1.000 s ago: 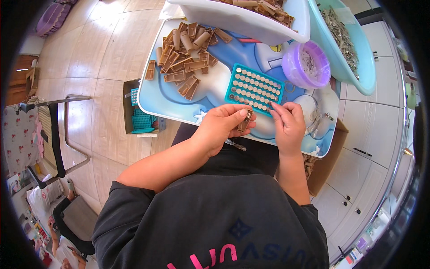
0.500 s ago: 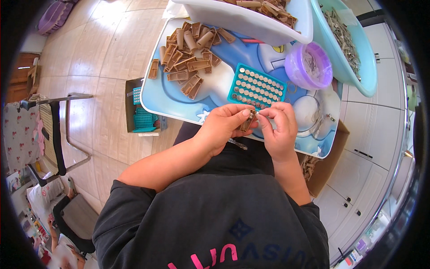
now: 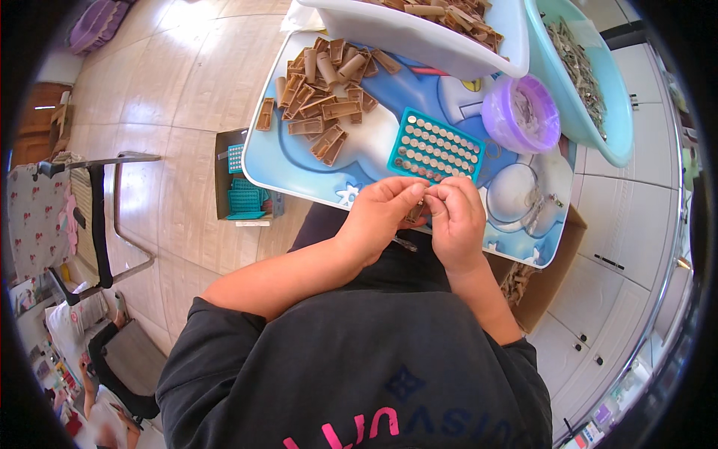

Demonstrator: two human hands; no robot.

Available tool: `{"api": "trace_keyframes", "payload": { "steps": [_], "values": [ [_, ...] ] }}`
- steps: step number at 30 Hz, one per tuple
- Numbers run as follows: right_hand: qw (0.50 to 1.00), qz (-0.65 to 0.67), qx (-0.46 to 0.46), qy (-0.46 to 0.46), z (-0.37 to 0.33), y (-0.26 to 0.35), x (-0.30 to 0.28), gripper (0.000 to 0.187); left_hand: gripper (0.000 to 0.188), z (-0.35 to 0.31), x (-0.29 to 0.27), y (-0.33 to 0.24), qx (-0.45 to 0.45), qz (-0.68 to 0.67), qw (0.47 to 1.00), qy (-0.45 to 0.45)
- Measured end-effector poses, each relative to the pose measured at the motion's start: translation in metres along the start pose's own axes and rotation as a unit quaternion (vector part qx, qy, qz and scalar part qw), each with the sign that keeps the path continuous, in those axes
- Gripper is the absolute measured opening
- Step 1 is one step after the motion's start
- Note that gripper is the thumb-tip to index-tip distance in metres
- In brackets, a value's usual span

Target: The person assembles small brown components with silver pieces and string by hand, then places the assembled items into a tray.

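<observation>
Over the front edge of the table, my left hand [image 3: 380,217] grips a small brown plastic casing [image 3: 414,212], mostly hidden by fingers. My right hand [image 3: 458,224] meets it there, thumb and fingertips pinched at the casing's upper end; whatever they hold is too small or covered to name. Just beyond both hands lies a teal tray [image 3: 397,139] with rows of round silver button cells. Many brown casings [image 3: 326,112], some hollow side up, are heaped at the table's far left. Below my hands, a thin metal object [image 3: 405,244] rests against my dark lap.
A white bin [image 3: 426,37] of brown parts, a purple tub [image 3: 499,123] and a light-blue basin [image 3: 618,142] of metal pieces stand far right. Cardboard boxes flank the table [image 3: 277,168], one holding teal trays [image 3: 245,200]. Another person [image 3: 112,419] sits at lower left.
My right fingertips have closed in on the casing, which is now more covered by my hands. The whole view has shifted slightly, so the table sits a little further right.
</observation>
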State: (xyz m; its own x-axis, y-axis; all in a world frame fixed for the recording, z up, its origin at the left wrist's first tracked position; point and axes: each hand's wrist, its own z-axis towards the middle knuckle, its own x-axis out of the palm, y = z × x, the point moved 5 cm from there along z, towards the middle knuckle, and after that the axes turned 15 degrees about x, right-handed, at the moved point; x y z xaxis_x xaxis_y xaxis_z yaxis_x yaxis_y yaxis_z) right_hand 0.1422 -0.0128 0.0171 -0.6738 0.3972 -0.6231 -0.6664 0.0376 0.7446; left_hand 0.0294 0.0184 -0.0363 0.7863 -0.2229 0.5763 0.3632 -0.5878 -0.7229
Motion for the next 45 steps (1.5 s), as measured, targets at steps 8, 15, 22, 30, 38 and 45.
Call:
{"api": "trace_keyframes", "payload": {
  "steps": [8, 15, 22, 30, 38, 45],
  "values": [
    [0.998, 0.061, 0.016, -0.008, 0.018, 0.006, -0.014, 0.01, 0.022, -0.003, -0.001, -0.003, -0.007, 0.005, 1.0, 0.015],
    [0.986, -0.068, -0.139, 0.069, 0.075, 0.044, 0.038, 0.018, 0.02, -0.008, -0.003, 0.005, -0.048, 0.021, 0.996, 0.075],
    [0.965, -0.144, -0.183, 0.117, 0.104, 0.052, 0.093, 0.03, 0.02, -0.014, -0.009, -0.004, -0.034, -0.019, 0.998, 0.057],
    [0.993, 0.021, -0.08, 0.087, 0.073, 0.042, 0.035, 0.037, 0.019, -0.009, -0.018, -0.027, 0.007, -0.062, 0.998, 0.017],
    [0.818, 0.431, 0.295, 0.239, -0.005, -0.006, 0.002, 0.042, 0.019, -0.007, -0.005, -0.022, 0.024, -0.04, 0.999, 0.01],
    [0.837, 0.399, 0.314, 0.202, -0.026, -0.019, -0.009, 0.047, 0.023, -0.01, 0.01, -0.013, 0.003, -0.002, 1.0, 0.026]
  ]
}}
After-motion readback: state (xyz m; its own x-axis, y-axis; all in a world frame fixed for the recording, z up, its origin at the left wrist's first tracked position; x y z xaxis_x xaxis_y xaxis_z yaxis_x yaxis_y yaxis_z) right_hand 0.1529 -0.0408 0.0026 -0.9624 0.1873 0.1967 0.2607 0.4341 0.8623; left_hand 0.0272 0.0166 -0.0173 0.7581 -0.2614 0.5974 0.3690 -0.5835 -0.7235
